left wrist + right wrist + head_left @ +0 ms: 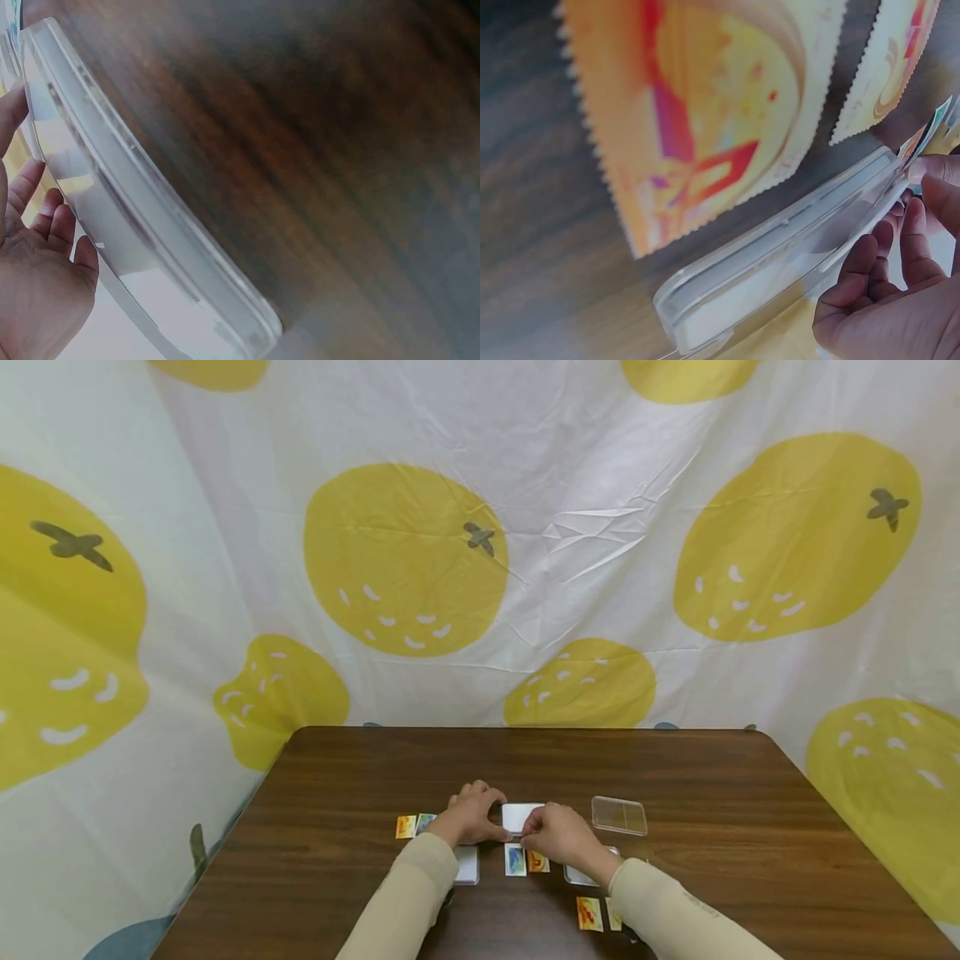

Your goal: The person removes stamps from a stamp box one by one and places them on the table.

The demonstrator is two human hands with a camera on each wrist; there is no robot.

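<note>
In the head view my left hand (pixel 474 814) spans the left end of a flat white-filled plastic case (pixel 517 817), thumb at its near edge and fingers at its far corner. My right hand (pixel 561 835) is over that case's right side, thumb and forefinger together. In the right wrist view those fingertips pinch a small colourful stamp (pixel 924 135); its face is mostly hidden. Two stamps, one blue (pixel 515 860) and one orange (pixel 537 862), lie just in front of the case. The left wrist view shows the curved fingers of my left hand (pixel 41 277).
Another filled case (pixel 467 865) lies below my left hand, and one (pixel 581 877) under my right wrist. A clear lid (pixel 618 816) sits at the right. Orange stamps (pixel 406 827) (pixel 589 913) lie by other stamps. The brown table (pixel 720 860) meets a fruit-printed cloth behind.
</note>
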